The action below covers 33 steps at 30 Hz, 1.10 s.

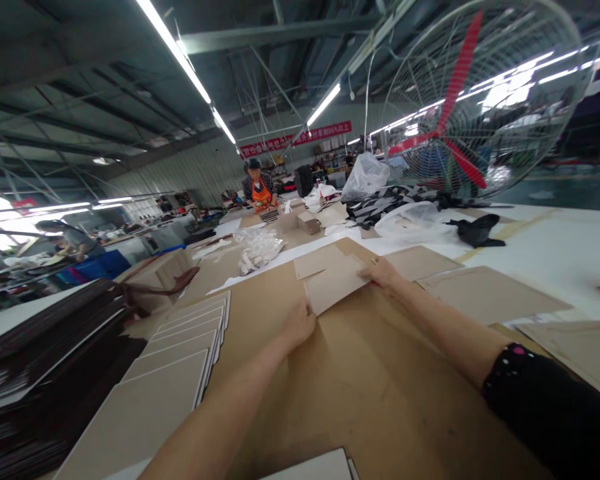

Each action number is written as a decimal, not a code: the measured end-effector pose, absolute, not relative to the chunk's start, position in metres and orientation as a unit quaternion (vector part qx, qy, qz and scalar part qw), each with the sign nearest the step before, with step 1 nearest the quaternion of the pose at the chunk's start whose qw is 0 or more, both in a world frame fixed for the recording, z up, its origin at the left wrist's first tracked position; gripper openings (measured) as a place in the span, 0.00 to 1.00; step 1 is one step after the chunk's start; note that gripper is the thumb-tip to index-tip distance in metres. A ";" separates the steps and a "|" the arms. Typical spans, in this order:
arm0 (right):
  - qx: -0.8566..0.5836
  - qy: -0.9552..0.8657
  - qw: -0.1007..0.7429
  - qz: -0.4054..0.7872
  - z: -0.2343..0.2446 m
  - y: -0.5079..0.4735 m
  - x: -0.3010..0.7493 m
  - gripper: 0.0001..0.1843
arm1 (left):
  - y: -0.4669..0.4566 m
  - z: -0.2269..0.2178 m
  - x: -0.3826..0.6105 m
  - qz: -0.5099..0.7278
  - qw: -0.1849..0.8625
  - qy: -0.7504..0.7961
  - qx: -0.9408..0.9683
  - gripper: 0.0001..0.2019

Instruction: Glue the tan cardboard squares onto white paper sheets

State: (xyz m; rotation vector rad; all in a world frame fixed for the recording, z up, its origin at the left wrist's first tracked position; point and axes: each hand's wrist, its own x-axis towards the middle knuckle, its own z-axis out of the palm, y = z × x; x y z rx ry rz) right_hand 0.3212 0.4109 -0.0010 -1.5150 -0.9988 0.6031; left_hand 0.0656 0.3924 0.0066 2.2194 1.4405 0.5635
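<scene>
A beige flat panel [336, 283] is held up at a slant over the brown board [370, 373]. My left hand [299, 325] is closed on its near left corner. At its right edge, my right hand [381, 272] pinches it between thumb and fingers. Just behind lies another beige panel [317, 261], partly covered by the held one. To the left, a row of overlapping beige panels [165, 373] with pale edges runs away from me. Part of a light panel [313, 467] shows at the bottom edge.
Dark brown stacked pieces [45, 373] stand at left. More beige panels [490, 293] lie at right. Clear plastic [260, 248] and black-and-grey fabric [385, 207] are farther back. A large caged fan [443, 130] rises at right. A person in an orange apron [261, 190] is across the table.
</scene>
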 end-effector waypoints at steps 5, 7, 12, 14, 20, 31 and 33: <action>-0.612 -0.372 0.661 0.225 0.001 0.397 0.283 0.16 | 0.373 0.008 0.059 0.230 0.263 0.498 0.794 0.19; -0.597 -0.362 0.685 0.208 0.005 0.391 0.269 0.16 | 0.366 0.013 0.058 0.247 0.274 0.496 0.786 0.18; -0.552 -0.396 0.715 0.165 0.020 0.355 0.245 0.14 | 0.331 0.046 0.046 0.323 0.263 0.531 0.738 0.12; -0.529 -0.441 0.713 0.134 0.028 0.330 0.235 0.13 | 0.304 0.066 0.040 0.366 0.258 0.537 0.715 0.09; -0.394 -0.634 0.665 -0.041 0.058 0.245 0.197 0.10 | 0.211 0.118 0.031 0.526 0.275 0.510 0.622 0.21; -0.263 -0.806 0.447 -0.286 0.084 0.154 0.172 0.16 | 0.154 0.120 0.016 0.605 0.379 0.499 0.492 0.20; -0.256 -0.810 0.428 -0.307 0.084 0.146 0.169 0.16 | 0.149 0.117 0.014 0.607 0.395 0.503 0.472 0.20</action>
